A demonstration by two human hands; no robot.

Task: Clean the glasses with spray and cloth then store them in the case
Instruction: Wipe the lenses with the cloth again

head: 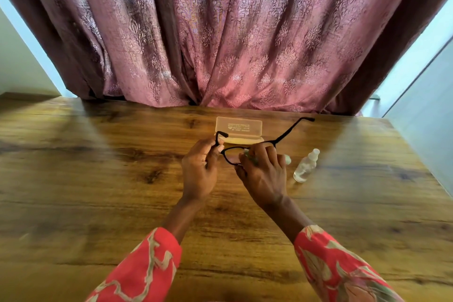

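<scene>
Nearest, 2 sleeves in red floral print, cut off by the lower edge. Above the tabletop [98, 179], black-framed glasses [232, 154] with both temples unfolded, held up between both hands. Left hand [199, 171] curled round the left temple near its hinge; right hand [263, 174] pinching a pale green cloth [252, 158] against one lens. Most of the cloth hidden under the fingers, just small bits showing; that lens mostly covered too. Just right of the right hand, a small clear spray bottle [306, 165] on the wood, lying or standing hard to tell. Beyond the glasses, a translucent case [239, 129] lying open, printed lettering too small to read. Warm wood-grain surface, dark knots. Farthest back, a patterned pink-mauve curtain [220, 32] and pale walls either side.
</scene>
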